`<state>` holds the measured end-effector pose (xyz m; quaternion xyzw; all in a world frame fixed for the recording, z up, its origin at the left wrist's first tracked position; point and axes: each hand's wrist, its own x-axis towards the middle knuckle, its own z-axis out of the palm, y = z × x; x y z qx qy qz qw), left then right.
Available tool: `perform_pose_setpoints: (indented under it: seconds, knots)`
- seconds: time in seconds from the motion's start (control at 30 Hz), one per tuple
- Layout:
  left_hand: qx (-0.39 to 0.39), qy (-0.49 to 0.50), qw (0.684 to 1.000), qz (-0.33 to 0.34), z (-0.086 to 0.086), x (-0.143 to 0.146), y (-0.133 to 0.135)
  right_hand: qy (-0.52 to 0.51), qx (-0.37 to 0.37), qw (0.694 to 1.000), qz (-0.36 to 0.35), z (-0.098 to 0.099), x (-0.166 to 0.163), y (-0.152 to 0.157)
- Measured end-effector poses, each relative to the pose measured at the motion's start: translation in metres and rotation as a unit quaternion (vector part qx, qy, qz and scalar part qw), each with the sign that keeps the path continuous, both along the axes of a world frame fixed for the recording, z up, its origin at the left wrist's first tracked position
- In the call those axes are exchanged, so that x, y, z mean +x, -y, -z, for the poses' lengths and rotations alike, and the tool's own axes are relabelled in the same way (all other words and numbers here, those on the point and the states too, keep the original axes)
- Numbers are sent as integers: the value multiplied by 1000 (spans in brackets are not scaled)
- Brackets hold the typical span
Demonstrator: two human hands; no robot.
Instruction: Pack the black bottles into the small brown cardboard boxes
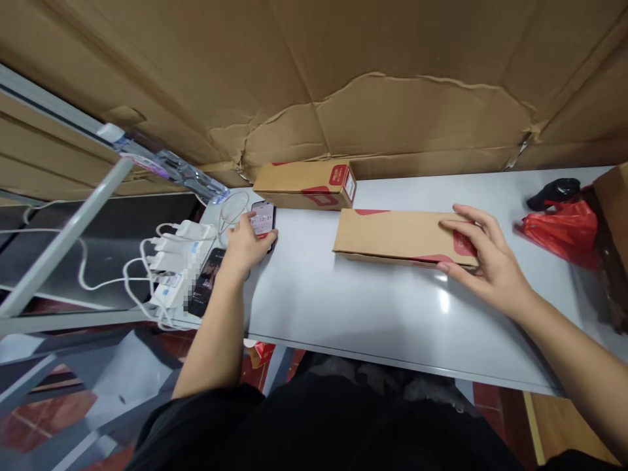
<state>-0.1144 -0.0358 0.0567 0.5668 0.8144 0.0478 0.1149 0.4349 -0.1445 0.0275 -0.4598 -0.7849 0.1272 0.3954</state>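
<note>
A phone (pixel 263 218) with a timer on its bright screen lies on the white table (pixel 304 294). Over its near end is my left hand (pixel 245 245), thumb at the right edge and fingers at the left, gripping it. My right hand (pixel 483 261) grips the right end of a long brown cardboard box (pixel 392 235) with red print, fingers on the lid and thumb along the front side. That box lies flat and closed. Behind it, to the left, stands a similar closed cardboard box (pixel 299 183), touched by neither hand.
Left of my left forearm lie a second phone (pixel 206 281) and a white power strip (pixel 179 261) with several plugs and cables. A plastic bottle (pixel 167 163) leans by the metal frame. At right are a red plastic bag (pixel 564 229) and a black item (pixel 554 193). Cardboard (pixel 417 124) lines the back.
</note>
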Motion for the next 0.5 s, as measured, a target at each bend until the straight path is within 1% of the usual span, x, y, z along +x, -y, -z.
perform_pose_setpoints:
  seconds: [0.1,0.2,0.23,0.27,0.33,0.37,0.4,0.43,0.47,0.5]
  knots:
    - [-7,-22,1000,7,3,-4,2,-24,-30,999,-1,-4,0,8]
    - [-2,-33,999,26,0,-6,9,-61,-49,997,4,-5,-3,11]
    - [25,-51,998,36,-2,-5,11,-75,-51,996,4,-4,-4,10]
    - [77,-78,993,50,-5,-2,11,-90,-50,995,1,-2,-4,9]
    - [182,-113,972,97,-13,9,6,-113,-42,993,-10,4,-4,7]
    - [213,-110,962,132,-16,18,1,-122,-37,992,-16,7,-4,5]
    - [217,-90,956,176,-19,28,-5,-130,-31,991,-21,10,-4,4]
    - [205,-61,952,220,-20,39,-13,-136,-26,990,-24,13,-3,3]
    - [184,-32,950,249,-21,49,-21,-141,-23,989,-24,15,-3,2]
    - [165,-11,952,259,-21,59,-29,-146,-20,989,-23,16,-3,1]
